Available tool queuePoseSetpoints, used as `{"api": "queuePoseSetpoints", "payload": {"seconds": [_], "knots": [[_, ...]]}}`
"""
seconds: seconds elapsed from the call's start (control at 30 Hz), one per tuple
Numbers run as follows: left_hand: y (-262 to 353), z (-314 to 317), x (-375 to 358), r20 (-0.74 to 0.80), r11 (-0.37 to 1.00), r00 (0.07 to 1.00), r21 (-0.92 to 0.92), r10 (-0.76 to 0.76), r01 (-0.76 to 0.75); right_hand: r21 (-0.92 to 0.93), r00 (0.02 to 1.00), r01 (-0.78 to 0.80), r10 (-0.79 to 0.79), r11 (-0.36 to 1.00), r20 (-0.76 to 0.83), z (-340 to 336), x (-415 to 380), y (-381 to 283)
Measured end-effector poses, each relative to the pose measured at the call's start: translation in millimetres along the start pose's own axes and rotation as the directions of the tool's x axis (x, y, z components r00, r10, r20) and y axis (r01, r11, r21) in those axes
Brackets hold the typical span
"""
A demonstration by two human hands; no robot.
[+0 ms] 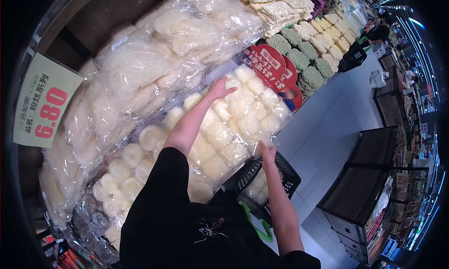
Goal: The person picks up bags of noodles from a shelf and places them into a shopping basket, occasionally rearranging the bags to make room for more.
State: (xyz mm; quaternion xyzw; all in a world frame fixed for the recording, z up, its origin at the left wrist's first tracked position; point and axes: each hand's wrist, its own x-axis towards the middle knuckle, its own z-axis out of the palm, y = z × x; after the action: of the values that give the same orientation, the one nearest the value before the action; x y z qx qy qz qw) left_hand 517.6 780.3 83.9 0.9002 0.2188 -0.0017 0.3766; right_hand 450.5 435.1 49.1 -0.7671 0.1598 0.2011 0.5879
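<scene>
Clear plastic packs of round white noodle bundles (219,135) lie in rows on a slanted display. My left hand (220,89) reaches to the upper edge of these packs, its thumb and fingers apart, on or just over the plastic. Lower right, my right hand (267,153) pinches at the near corner of a pack, its fingers closed on the clear plastic. Below that hand is a black basket (291,175) with green handles (255,222), and more packed white bundles (257,187) sit inside it.
Large bags of pale noodles (135,68) are heaped at the left behind a price sign (47,100). A red sign (273,68) stands beyond the packs, near green noodle bundles (299,54). The grey floor (322,124) runs along the right. A person (378,32) is far off.
</scene>
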Motion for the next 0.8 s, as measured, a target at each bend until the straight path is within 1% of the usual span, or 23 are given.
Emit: {"api": "queuePoseSetpoints", "payload": {"seconds": [0.03,0.07,0.1,0.13,0.17,0.2,0.23,0.27,0.3,0.33,0.37,0.4,0.43,0.47,0.5,0.53,0.57,0.6,0.63,0.7,0.73,0.77,0.8], "knots": [[0,-1,1,0.003,1.000,1.000,-0.001,0.000,0.000,-0.008,1.000,0.013,-0.013,1.000,-0.025,0,0,1],[2,-5,1,0.037,0.998,0.999,0.060,0.016,-0.018,-0.007,1.000,0.010,-0.011,1.000,-0.027,-2,0,-2],[3,-8,1,0.073,0.991,0.997,0.124,0.031,-0.040,0.007,1.000,-0.013,0.013,1.000,0.024,-6,0,-5],[-2,-8,3,0.080,0.991,0.996,0.130,0.030,-0.040,0.021,0.996,-0.041,0.039,0.999,0.077,-9,0,-6],[-13,-6,11,0.155,0.996,0.988,0.091,-0.022,0.008,0.028,0.996,-0.047,0.044,0.999,0.077,-12,1,-8],[-19,-9,12,0.231,0.997,0.970,0.057,-0.070,0.058,0.073,0.989,-0.032,0.021,0.997,0.148,-16,2,-9],[-26,-12,11,0.236,0.996,0.969,0.066,-0.070,0.056,0.119,0.977,-0.018,-0.008,0.993,0.215,-18,2,-10],[-30,-19,6,0.212,0.997,0.975,0.052,-0.063,0.053,0.163,0.971,0.020,-0.058,0.986,0.232,-17,-2,-16],[-35,-23,2,0.190,0.998,0.980,0.039,-0.056,0.049,0.173,0.972,0.013,-0.053,0.985,0.229,-14,-2,-17],[-38,-27,-1,0.199,0.998,0.979,0.049,-0.055,0.046,0.178,0.978,-0.030,-0.008,0.984,0.208,-10,-2,-19],[-45,-29,-3,0.144,0.997,0.989,0.065,-0.039,0.029,0.185,0.981,-0.074,0.039,0.980,0.188,-5,-1,-17],[-50,-30,-4,0.090,0.996,0.996,0.083,-0.020,0.013,0.196,0.982,-0.084,0.047,0.977,0.184,1,-1,-13],[-53,-30,-3,0.101,0.996,0.995,0.094,-0.017,0.008,0.107,0.994,-0.024,0.012,0.994,0.107,8,-1,-10],[-55,-26,-3,0.072,0.987,0.997,0.161,-0.035,0.023,0.012,0.999,0.028,-0.029,1.000,0.031,14,0,-2],[-57,-23,-3,0.042,0.973,0.998,0.227,-0.051,0.040,0.021,1.000,0.018,-0.019,1.000,0.025,18,0,6],[-60,-22,-2,0.053,0.971,0.997,0.236,-0.048,0.034,-0.052,0.996,0.092,-0.091,0.994,0.018,22,1,13],[-58,-23,-5,0.043,0.965,0.999,0.264,-0.011,-0.001,-0.126,0.987,0.163,-0.163,0.978,0.014,23,-1,15],[-53,-24,-9,0.035,0.956,0.999,0.290,0.026,-0.035,-0.207,0.994,0.105,-0.095,0.973,0.060,20,-2,16],[-52,-25,-13,0.046,0.954,0.998,0.295,0.030,-0.043,-0.201,0.995,0.095,-0.087,0.975,0.053,20,-2,17],[-62,-29,-14,0.059,0.943,0.994,0.316,0.096,-0.110,-0.080,0.972,0.220,-0.211,0.972,0.105,21,6,35],[-65,-30,-12,0.078,0.941,0.991,0.314,0.109,-0.128,-0.080,0.967,0.238,-0.229,0.968,0.115,21,12,43],[-63,-32,-11,0.094,0.935,0.988,0.325,0.119,-0.144,-0.066,0.970,0.229,-0.222,0.971,0.100,20,12,39],[-57,-34,-13,0.080,0.932,0.994,0.350,0.068,-0.092,-0.082,0.973,0.194,-0.182,0.977,0.139,18,9,31]]}}
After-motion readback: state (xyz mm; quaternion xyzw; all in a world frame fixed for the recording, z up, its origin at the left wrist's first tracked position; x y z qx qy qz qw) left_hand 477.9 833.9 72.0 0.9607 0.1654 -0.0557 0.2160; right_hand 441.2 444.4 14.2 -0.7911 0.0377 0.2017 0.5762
